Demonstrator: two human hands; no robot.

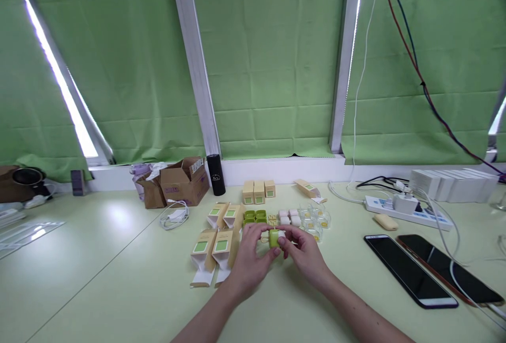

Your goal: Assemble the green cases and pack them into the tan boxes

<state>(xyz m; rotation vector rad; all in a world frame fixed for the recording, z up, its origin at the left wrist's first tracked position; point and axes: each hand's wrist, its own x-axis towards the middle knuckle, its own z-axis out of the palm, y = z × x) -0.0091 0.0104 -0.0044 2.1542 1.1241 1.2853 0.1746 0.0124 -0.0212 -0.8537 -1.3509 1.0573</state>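
Note:
Between my two hands, a small green cup-like piece (274, 238) is held just above the table. My left hand (253, 256) grips it from the left, with a pale loop showing by the fingers. On the right, my right hand (303, 251) pinches a small white piece (281, 234) against the green one. Just beyond the hands lie green cups (260, 214), small yellowish pieces (272, 219), white blocks (290, 217) and clear containers (315, 217). Open kraft boxes (222, 245) stand left of my left hand.
Closed small boxes (259, 191) and a lying box (307, 188) are farther back. A cardboard box (185, 180) and black cylinder (215, 175) stand back left. Two phones (409, 269), a power strip (409, 212), cables and an oval beige case (385, 222) lie right.

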